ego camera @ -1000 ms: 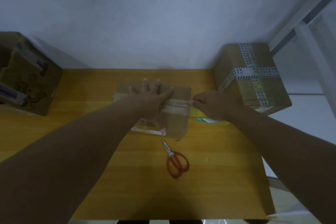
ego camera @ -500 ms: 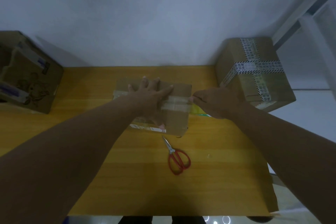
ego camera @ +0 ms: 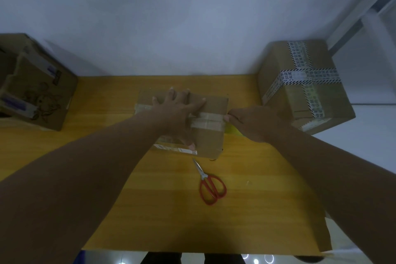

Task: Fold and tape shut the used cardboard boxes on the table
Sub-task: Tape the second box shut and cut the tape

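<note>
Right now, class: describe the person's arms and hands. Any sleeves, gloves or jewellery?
Both left arm and right arm are bare to the frame's edge, sleeveless. The left hand and right hand wear no gloves; no watch or ring shows.

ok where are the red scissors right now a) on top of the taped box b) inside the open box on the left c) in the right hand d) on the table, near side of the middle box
d: the red scissors lie on the table, on the near side of the middle box
</note>
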